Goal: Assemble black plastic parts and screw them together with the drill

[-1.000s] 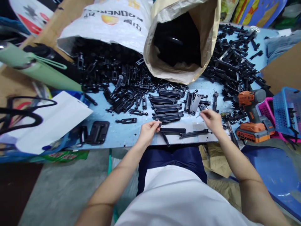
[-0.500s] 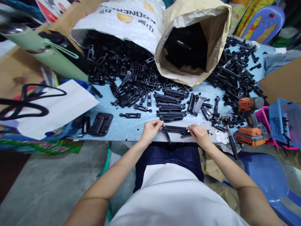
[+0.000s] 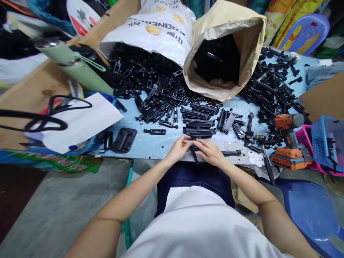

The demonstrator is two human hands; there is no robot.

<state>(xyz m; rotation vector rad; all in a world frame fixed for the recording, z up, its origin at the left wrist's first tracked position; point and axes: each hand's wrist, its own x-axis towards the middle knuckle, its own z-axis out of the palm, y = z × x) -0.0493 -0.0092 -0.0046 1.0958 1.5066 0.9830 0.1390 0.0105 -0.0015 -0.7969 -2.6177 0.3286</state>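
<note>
My left hand (image 3: 179, 148) is pinched at the left end of a black hinged plastic arm (image 3: 194, 155) over the table's front edge. My right hand (image 3: 210, 152) meets it there, its fingertips closed at the same joint and covering most of the piece. One leg of the arm points down toward my lap between the hands. Just beyond my fingers lies a row of similar black arms (image 3: 199, 123). To the right of my right hand, another black arm (image 3: 232, 153) rests on the table.
An orange cordless drill (image 3: 287, 141) stands at right beside a hammer (image 3: 266, 165) and blue basket (image 3: 326, 143). Heaps of black parts (image 3: 158, 89) spill below a white sack (image 3: 150, 28) and a paper sack (image 3: 228, 21). A green bottle (image 3: 80, 70) leans at left.
My right hand has moved left along the black arm until it meets my left hand. The view has shifted, so the table appears slightly farther right.
</note>
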